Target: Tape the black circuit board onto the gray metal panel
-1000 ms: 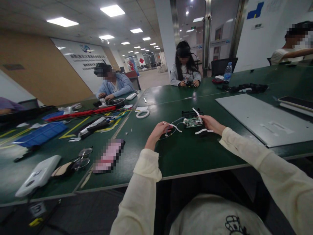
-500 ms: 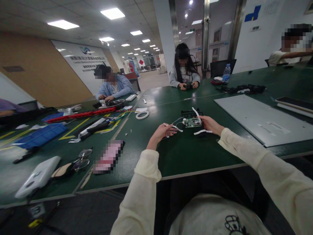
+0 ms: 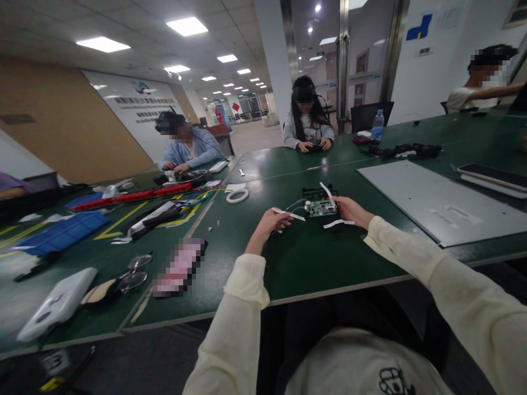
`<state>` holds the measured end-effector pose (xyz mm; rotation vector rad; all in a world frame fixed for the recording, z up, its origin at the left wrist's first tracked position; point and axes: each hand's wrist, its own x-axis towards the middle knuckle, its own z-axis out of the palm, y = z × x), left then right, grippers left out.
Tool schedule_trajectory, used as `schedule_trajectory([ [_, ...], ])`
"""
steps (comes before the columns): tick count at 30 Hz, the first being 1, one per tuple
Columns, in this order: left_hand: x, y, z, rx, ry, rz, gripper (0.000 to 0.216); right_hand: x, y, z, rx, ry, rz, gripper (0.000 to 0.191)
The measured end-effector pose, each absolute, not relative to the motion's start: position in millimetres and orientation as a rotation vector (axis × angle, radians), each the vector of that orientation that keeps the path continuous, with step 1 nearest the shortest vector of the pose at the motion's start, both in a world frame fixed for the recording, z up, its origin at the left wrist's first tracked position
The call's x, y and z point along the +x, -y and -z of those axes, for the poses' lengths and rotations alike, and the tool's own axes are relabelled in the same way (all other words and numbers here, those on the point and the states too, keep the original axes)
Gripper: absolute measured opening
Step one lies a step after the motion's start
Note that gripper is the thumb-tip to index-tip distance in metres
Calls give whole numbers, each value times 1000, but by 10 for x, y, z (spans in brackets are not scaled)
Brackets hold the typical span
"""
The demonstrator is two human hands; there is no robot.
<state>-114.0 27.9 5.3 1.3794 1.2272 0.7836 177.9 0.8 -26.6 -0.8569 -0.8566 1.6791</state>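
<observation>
A green circuit board (image 3: 320, 207) with a black frame (image 3: 315, 193) behind it is in front of me at the table's middle. My right hand (image 3: 353, 211) grips its right side, the fingertips partly hidden. One white strip (image 3: 326, 192) stands up by that hand, and another white strip (image 3: 337, 223) sticks out below it. To the left, my left hand (image 3: 274, 224) is closed around a thin grey cable (image 3: 297, 204) that runs to the board's left side. A third white strip (image 3: 295, 216) juts from those fingers.
A white tape roll (image 3: 237, 196) and a small wrench (image 3: 241, 172) lie beyond my left hand. Nearer are a pink phone (image 3: 180, 267), glasses (image 3: 134, 280) and a white case (image 3: 57, 304). A grey metal panel (image 3: 424, 192) is at right. Several people sit around the table.
The view has shifted slightly, moving everything a little to the left. Both hands keep their holds on the cable and the circuit board.
</observation>
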Motion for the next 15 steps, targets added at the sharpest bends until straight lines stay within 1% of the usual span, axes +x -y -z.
schedule_trajectory([
  [5,-1145,-310,-17,1355,-1194,-815,32,1792,-23,279,-855,856,-1682,21],
  [10,-1140,-254,-43,1397,-1189,-840,37,1792,-28,278,-843,852,-1701,23],
  [12,-1131,-214,-86,1449,-1286,-955,45,1784,-15,242,-843,842,-1707,23],
  [15,-1104,-126,-176,1682,-1500,-1279,54,1775,2,154,-852,796,-1679,23],
])
